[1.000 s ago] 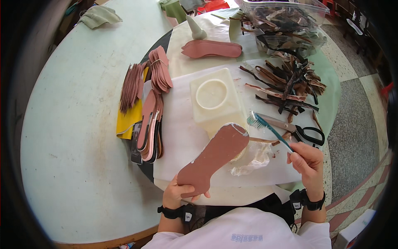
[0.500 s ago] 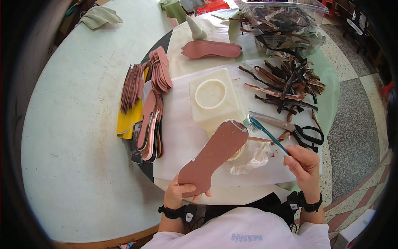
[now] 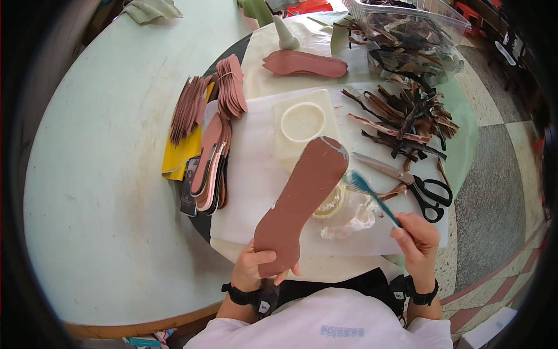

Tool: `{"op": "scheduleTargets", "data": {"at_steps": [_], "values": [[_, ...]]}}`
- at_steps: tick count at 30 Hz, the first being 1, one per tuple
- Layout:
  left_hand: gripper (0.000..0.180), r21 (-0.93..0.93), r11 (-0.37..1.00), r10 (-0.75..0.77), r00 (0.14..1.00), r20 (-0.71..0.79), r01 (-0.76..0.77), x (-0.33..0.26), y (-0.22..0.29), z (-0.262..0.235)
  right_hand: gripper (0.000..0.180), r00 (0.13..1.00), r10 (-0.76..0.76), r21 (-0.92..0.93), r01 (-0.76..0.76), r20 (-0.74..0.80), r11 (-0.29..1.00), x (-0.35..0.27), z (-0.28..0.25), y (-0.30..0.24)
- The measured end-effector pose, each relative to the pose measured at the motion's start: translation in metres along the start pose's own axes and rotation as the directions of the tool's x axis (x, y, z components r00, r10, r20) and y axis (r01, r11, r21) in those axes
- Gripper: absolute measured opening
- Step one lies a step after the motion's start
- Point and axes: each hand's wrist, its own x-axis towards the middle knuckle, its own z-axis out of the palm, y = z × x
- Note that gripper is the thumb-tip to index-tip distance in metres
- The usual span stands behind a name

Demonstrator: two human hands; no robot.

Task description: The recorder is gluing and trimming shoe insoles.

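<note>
Insole pinched at its heel in left hand's grip; right hand grips teal brush.

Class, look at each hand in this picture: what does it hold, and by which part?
The left hand grips a brown, sole-shaped leather piece by its near heel end. The right hand holds a teal toothbrush-like brush by its handle end.

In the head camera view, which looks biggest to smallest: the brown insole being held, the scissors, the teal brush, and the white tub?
1. Insole, though it is nearest the camera.
2. Scissors.
3. Brush and tub look too alike to rank.
</note>
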Motion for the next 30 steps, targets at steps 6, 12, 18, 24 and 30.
{"op": "scheduleTargets", "data": {"at_steps": [6,12,18,24,30], "values": [[0.040,-0.212,0.972,-0.076,0.989,0.126,0.101,-0.006,-0.017,-0.005,0.025,0.988,-0.096,-0.074,0.088,-0.119,0.993,0.009,-0.001,-0.011],[0.037,-0.269,0.947,-0.145,0.980,0.133,0.176,-0.005,-0.025,0.005,0.027,0.963,-0.231,-0.221,0.197,-0.141,0.955,0.010,0.000,-0.001],[0.035,-0.444,0.867,-0.029,0.912,0.408,0.226,0.014,-0.039,-0.003,0.030,0.923,-0.385,-0.294,0.373,0.020,0.880,0.000,0.001,0.007],[0.034,-0.485,0.816,-0.017,0.852,0.523,0.314,0.021,-0.041,-0.002,0.030,0.912,-0.400,-0.381,0.340,-0.091,0.860,0.009,-0.013,0.004],[0.034,-0.486,0.809,-0.021,0.844,0.537,0.329,0.023,-0.041,0.002,0.032,0.885,-0.449,-0.430,0.362,-0.119,0.827,0.018,-0.015,0.003]]}}
